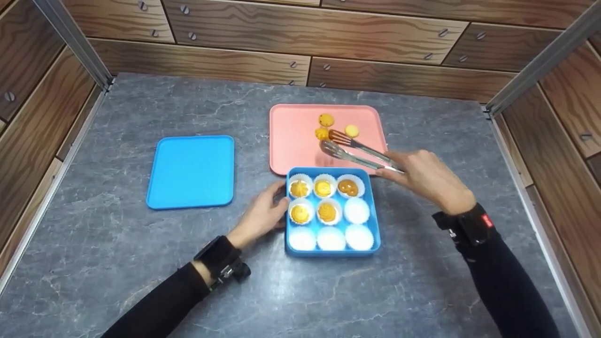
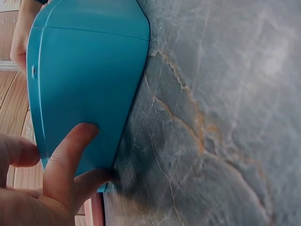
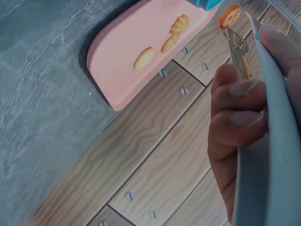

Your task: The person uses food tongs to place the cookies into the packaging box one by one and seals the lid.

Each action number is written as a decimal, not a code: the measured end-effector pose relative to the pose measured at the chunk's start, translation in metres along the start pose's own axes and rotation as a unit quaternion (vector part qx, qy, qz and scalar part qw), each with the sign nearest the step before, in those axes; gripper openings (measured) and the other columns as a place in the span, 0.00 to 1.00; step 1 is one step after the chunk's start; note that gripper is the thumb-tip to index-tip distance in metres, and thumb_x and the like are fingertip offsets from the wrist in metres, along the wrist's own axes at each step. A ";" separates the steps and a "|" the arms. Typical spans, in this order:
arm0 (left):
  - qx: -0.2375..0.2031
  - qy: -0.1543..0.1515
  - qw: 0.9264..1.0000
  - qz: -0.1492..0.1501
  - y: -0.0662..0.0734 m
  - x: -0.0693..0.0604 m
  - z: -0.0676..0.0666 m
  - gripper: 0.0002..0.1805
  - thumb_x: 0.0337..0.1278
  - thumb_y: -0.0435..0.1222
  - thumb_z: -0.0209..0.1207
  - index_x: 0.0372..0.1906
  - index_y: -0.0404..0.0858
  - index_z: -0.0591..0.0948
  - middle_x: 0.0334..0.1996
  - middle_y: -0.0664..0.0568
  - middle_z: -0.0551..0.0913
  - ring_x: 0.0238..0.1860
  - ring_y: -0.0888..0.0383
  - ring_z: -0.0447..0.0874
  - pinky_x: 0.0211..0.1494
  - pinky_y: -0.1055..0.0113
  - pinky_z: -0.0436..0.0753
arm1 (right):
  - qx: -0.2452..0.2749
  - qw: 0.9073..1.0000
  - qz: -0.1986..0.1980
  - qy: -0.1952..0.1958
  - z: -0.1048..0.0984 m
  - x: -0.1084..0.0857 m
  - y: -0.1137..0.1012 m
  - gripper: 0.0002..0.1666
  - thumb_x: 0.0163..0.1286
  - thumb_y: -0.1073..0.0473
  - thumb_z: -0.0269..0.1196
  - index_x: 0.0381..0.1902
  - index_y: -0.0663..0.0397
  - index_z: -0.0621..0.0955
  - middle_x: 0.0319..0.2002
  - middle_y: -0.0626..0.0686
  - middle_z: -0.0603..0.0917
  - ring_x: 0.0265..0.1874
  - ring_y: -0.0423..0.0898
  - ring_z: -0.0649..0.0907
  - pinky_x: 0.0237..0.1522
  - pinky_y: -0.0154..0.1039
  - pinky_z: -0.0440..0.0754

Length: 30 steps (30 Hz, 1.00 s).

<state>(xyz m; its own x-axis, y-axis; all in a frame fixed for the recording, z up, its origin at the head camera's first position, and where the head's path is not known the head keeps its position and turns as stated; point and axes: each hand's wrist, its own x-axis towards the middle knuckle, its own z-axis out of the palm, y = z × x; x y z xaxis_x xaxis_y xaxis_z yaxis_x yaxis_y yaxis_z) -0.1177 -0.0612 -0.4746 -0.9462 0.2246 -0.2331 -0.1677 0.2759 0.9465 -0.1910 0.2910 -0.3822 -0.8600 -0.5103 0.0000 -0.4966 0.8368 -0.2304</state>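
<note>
The right hand [image 1: 425,180] grips metal tongs [image 1: 366,155] over the pink tray [image 1: 291,141]; the right wrist view has a brown-orange cookie [image 3: 230,16] between the tong tips. On the tray lie a chocolate-dotted cookie [image 1: 326,119], a pale round one [image 1: 351,130] and a swirled one [image 1: 321,134]. The left hand [image 1: 260,213] rests its fingertips on the left wall of the blue box [image 1: 376,225]. White paper cups fill that box in three rows: the back three and two in the middle row hold cookies; the middle-right cup [image 1: 357,211] and front three hold none.
A flat blue lid [image 1: 192,171] lies on the grey marbled table [image 1: 117,234], left of the box. The pink tray stands directly behind the box. Wood-patterned panels [image 1: 244,28] rise at the back and both sides, with metal posts at the corners.
</note>
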 end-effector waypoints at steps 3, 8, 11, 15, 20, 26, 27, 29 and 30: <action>0.000 0.000 1.000 0.000 0.000 -0.001 0.000 0.31 0.78 0.36 0.52 0.79 0.37 0.63 0.76 0.39 0.67 0.64 0.43 0.78 0.42 0.62 0.92 | -0.009 1.000 -0.012 0.023 -0.002 -0.010 0.001 0.31 0.75 0.38 0.62 0.62 0.56 0.83 0.29 0.49 0.84 0.19 0.41 0.73 0.23 0.36 0.72; -0.001 0.001 1.000 0.000 0.001 -0.001 0.002 0.30 0.78 0.36 0.52 0.79 0.36 0.63 0.76 0.39 0.67 0.67 0.43 0.76 0.43 0.61 0.92 | -0.015 0.999 -0.018 0.042 -0.005 -0.026 0.004 0.31 0.75 0.39 0.64 0.62 0.55 0.83 0.30 0.50 0.85 0.18 0.40 0.71 0.20 0.35 0.70; -0.011 -0.002 1.000 -0.006 0.000 0.000 0.002 0.30 0.78 0.36 0.51 0.79 0.36 0.63 0.76 0.39 0.66 0.67 0.43 0.75 0.44 0.60 0.92 | -0.013 0.999 -0.022 0.048 -0.005 -0.035 0.007 0.25 0.74 0.41 0.65 0.56 0.54 0.86 0.24 0.47 0.80 0.18 0.39 0.69 0.18 0.34 0.67; -0.021 -0.002 1.000 -0.009 -0.001 0.001 0.002 0.30 0.78 0.36 0.51 0.79 0.36 0.62 0.76 0.40 0.66 0.67 0.43 0.76 0.44 0.59 0.92 | -0.009 0.999 -0.028 0.045 -0.004 -0.043 0.009 0.22 0.74 0.42 0.65 0.53 0.53 0.86 0.22 0.43 0.74 0.17 0.38 0.68 0.17 0.33 0.66; -0.014 0.000 1.000 0.006 -0.002 0.001 0.001 0.30 0.78 0.35 0.51 0.79 0.34 0.63 0.75 0.38 0.67 0.67 0.42 0.76 0.42 0.59 0.93 | -0.004 0.999 -0.033 0.039 -0.005 -0.054 0.012 0.25 0.74 0.43 0.66 0.58 0.55 0.85 0.27 0.45 0.82 0.18 0.38 0.70 0.18 0.33 0.70; -0.028 0.001 1.000 0.011 -0.003 0.001 0.001 0.30 0.78 0.34 0.52 0.79 0.34 0.63 0.76 0.38 0.67 0.67 0.42 0.76 0.41 0.58 0.93 | -0.008 0.999 -0.033 0.039 -0.008 -0.067 0.011 0.26 0.74 0.43 0.66 0.58 0.56 0.85 0.26 0.45 0.81 0.17 0.37 0.70 0.17 0.33 0.71; -0.032 0.000 0.999 0.011 -0.003 0.001 0.001 0.30 0.78 0.34 0.52 0.79 0.34 0.63 0.76 0.38 0.67 0.67 0.41 0.76 0.41 0.57 0.93 | -0.010 0.999 -0.035 0.040 -0.009 -0.069 0.010 0.25 0.74 0.44 0.67 0.58 0.56 0.85 0.27 0.46 0.82 0.18 0.38 0.71 0.18 0.33 0.72; -0.033 -0.002 0.999 0.012 -0.003 0.001 0.001 0.30 0.78 0.34 0.52 0.79 0.34 0.63 0.76 0.37 0.66 0.67 0.41 0.76 0.41 0.57 0.93 | -0.014 0.998 -0.038 0.045 -0.009 -0.074 0.009 0.25 0.73 0.45 0.68 0.58 0.56 0.86 0.29 0.47 0.85 0.19 0.38 0.72 0.20 0.34 0.74; -0.033 -0.003 0.999 0.011 -0.002 0.000 0.001 0.30 0.78 0.34 0.52 0.79 0.34 0.63 0.76 0.38 0.66 0.67 0.41 0.76 0.41 0.57 0.93 | -0.014 0.998 -0.040 0.046 -0.010 -0.077 0.008 0.24 0.72 0.45 0.68 0.57 0.56 0.86 0.30 0.47 0.86 0.19 0.38 0.73 0.20 0.35 0.76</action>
<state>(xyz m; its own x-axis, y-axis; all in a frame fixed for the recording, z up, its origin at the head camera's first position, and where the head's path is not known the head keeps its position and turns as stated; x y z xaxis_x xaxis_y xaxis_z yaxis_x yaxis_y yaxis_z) -0.1173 -0.0609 -0.4769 -0.9484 0.2355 -0.2124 -0.1644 0.2075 0.9643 -0.1303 0.3390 -0.3748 -0.8241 -0.5563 0.1062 -0.5658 0.8004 -0.1982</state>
